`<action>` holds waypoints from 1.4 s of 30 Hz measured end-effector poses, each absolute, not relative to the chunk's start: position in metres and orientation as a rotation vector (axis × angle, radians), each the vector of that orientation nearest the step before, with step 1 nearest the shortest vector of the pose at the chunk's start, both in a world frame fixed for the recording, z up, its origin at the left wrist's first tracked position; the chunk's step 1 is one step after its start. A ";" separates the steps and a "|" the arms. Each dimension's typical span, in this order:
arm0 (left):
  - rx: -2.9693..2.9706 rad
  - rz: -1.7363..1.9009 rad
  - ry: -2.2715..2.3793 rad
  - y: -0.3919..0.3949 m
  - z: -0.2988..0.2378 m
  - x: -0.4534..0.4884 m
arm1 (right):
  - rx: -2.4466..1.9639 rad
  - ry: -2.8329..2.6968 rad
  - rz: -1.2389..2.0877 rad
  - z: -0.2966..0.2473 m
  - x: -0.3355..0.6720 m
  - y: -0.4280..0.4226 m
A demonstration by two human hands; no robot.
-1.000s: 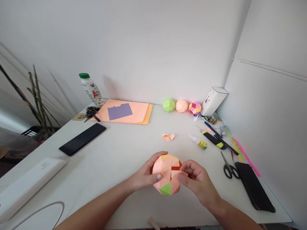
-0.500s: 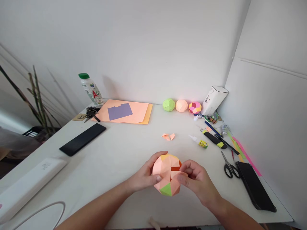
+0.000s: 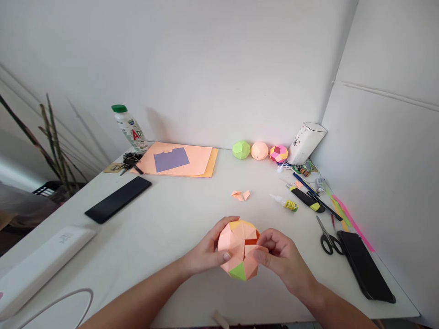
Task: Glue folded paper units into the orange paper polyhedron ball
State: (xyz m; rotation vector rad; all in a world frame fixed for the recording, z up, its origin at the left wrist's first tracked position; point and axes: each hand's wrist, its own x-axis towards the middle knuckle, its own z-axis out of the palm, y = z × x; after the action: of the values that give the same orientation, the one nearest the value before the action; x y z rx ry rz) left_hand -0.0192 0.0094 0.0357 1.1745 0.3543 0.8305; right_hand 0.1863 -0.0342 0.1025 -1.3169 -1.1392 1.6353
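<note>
A faceted paper ball (image 3: 237, 244), mostly peach with a green and a yellow facet, is held above the front of the table. My left hand (image 3: 210, 246) wraps its left side, thumb on the near face. On the right side a gap shows the orange inside. There my right hand (image 3: 279, 253) pinches a peach paper flap (image 3: 258, 249) between thumb and fingers. Small folded peach pieces (image 3: 241, 195) lie on the table beyond the ball, and a small glue bottle (image 3: 286, 202) with a yellow label lies to their right.
Three finished-looking paper balls (image 3: 259, 151) stand along the wall. Scissors (image 3: 329, 237), a box cutter (image 3: 305, 198) and a black phone (image 3: 365, 267) lie at right. At left are peach sheets (image 3: 199, 160), a bottle (image 3: 130, 130), a black slab (image 3: 118, 199) and a white power strip (image 3: 44, 269).
</note>
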 end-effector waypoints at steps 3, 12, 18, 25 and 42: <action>1.169 0.827 0.353 0.010 0.036 -0.019 | -1.300 -1.138 1.631 0.102 0.186 -0.034; 1.175 0.826 0.351 0.011 0.037 -0.020 | -1.274 -1.155 1.622 0.100 0.186 -0.033; 1.216 0.844 0.374 0.011 0.034 -0.020 | -1.280 -1.125 1.626 0.102 0.186 -0.033; 1.264 0.863 0.406 0.011 0.035 -0.018 | -1.236 -1.106 1.676 0.098 0.185 -0.031; 1.340 0.806 0.462 0.010 0.032 -0.019 | -1.226 -1.164 1.744 0.091 0.190 -0.025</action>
State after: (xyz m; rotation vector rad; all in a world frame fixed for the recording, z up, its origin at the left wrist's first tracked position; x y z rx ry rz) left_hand -0.0190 0.0095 0.0325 1.3396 0.4622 0.8058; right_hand 0.1902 -0.0254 0.0906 -1.2256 -1.1643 1.7443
